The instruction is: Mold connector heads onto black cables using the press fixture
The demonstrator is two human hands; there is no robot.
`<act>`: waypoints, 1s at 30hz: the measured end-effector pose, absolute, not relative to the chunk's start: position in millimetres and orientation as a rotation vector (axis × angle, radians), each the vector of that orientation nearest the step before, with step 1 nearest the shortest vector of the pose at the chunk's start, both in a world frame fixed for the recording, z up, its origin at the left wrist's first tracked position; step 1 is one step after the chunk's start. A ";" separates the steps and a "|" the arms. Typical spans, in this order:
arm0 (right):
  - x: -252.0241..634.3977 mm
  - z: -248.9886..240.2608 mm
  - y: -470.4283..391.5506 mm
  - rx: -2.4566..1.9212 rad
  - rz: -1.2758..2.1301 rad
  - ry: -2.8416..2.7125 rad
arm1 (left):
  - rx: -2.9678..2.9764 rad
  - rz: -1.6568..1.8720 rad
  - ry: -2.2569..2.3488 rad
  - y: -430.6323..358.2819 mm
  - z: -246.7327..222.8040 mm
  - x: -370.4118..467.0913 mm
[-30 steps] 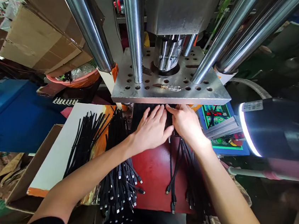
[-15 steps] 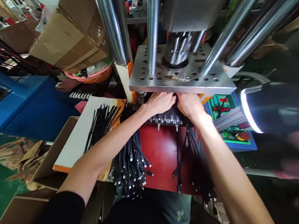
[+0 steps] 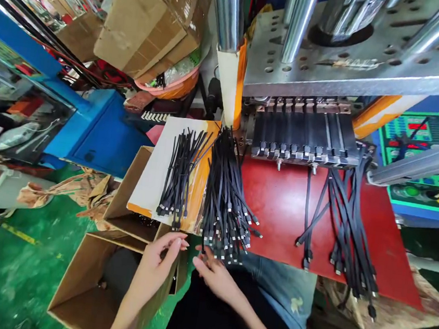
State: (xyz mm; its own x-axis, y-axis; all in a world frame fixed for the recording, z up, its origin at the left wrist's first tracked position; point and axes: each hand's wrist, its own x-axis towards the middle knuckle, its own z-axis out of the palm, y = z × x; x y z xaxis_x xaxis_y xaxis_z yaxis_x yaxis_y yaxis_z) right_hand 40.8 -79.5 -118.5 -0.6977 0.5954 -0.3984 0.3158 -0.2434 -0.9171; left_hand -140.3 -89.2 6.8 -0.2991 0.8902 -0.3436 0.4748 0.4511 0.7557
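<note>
Thumb and fingertips of the left hand (image 3: 156, 262) are bent close together, low in the frame and left of centre; whether they are touching, or anything is pinched, cannot be told. Right beside it, the fingers of the right hand (image 3: 217, 279) are bent at the bottom end of a big pile of flat black cables with small shiny metal plugs (image 3: 227, 202). It cannot be told if a cable is being pinched there.

That pile is found in the middle of the frame, between a white board with an orange edge (image 3: 149, 180) and a shiny red board (image 3: 273, 207). A smaller bunch of black cables (image 3: 181, 176) is laid on the white board, and another loose black bunch (image 3: 353, 236) is spread at the lower right.

Loose cables seem to be the thing being handled in this step. For one to be picked out, its end would need to be pinched alone, since many are crossed.

No brand or label can be read. Red lit numbers are shown on the green-and-blue control panel (image 3: 421, 144) at the right, but they are too small to be read.
</note>
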 end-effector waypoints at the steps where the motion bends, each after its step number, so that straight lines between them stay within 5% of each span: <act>1: 31.2 -117.2 -78.3 -1.069 2.030 -1.822 | 1.085 0.680 1.939 -96.3 0.4 -138.0; 8: 99.3 -90.5 -101.1 -0.840 2.059 -2.098 | 0.631 0.846 1.555 -130.8 -2.4 -98.2; 12: 168.1 -84.6 -89.8 -1.458 1.960 -1.360 | 0.761 0.759 1.412 -129.0 20.7 -85.8; 16: 190.4 -84.1 -67.0 -1.618 1.667 -0.546 | 1.008 0.669 1.344 -89.7 29.2 -59.9; 30: 215.7 -93.5 -98.5 -1.573 1.201 -0.157 | 1.337 0.403 1.216 -36.3 -5.8 30.7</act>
